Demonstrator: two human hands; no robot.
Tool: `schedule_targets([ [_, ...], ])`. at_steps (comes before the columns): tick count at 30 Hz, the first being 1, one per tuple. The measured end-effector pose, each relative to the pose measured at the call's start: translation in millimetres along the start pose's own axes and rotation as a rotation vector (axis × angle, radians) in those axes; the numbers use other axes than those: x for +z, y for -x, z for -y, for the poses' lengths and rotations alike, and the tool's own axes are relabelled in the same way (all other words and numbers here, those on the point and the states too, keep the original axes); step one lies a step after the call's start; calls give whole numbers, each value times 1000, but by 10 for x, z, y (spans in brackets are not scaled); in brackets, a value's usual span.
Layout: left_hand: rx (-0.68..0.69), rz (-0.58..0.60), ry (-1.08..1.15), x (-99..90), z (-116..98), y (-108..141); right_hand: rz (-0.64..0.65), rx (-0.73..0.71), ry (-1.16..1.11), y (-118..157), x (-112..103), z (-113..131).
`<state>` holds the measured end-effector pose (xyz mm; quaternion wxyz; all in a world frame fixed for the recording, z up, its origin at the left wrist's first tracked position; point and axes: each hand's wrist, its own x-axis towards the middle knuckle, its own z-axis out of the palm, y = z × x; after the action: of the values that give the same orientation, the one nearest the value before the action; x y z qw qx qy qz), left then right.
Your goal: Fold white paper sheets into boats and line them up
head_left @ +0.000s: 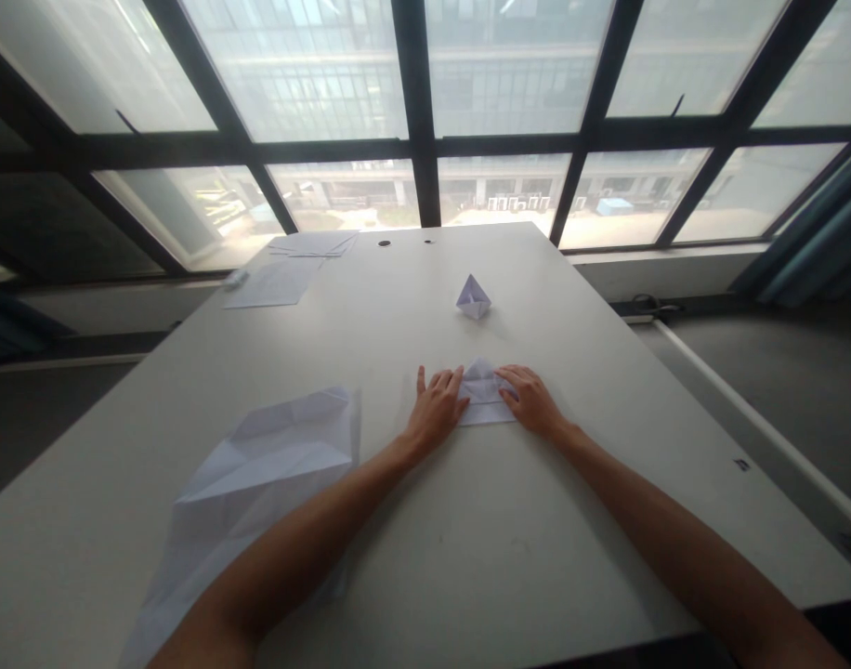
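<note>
On the white table, a sheet of paper [482, 386] lies folded, with a pointed top and a straight strip along its lower edge. My left hand [435, 405] holds its left side with thumb and forefinger, the little finger sticking out. At the right side, my right hand [531, 400] grips the paper, fingers on top and thumb lower down. Both hands rest low at the table surface. Just beyond them stands a small folded paper boat [474, 298]. A large creased sheet [265, 460] lies to the left, partly hidden under my left forearm.
Several flat paper sheets [276, 282] lie at the table's far left, beside a small whitish item [237, 279]. Two round dark-rimmed holes sit near the far edge of the table [398, 334]. Dark-framed windows rise behind it. A white rail [752, 413] runs along the right.
</note>
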<state>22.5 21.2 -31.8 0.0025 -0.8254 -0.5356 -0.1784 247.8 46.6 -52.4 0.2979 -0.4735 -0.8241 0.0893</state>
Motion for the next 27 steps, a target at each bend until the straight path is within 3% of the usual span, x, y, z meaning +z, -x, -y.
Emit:
schedule_targets([
  [13,-11,42,90,99,41,-10,7,-27,-43,14,-98,68],
  [21,-153,-61,152,-56,92,-71,-92,52,-36,-5,-116,101],
  [27,-168,-97,240,-74,119,-113,-144,63,-11,-11,-110,62],
])
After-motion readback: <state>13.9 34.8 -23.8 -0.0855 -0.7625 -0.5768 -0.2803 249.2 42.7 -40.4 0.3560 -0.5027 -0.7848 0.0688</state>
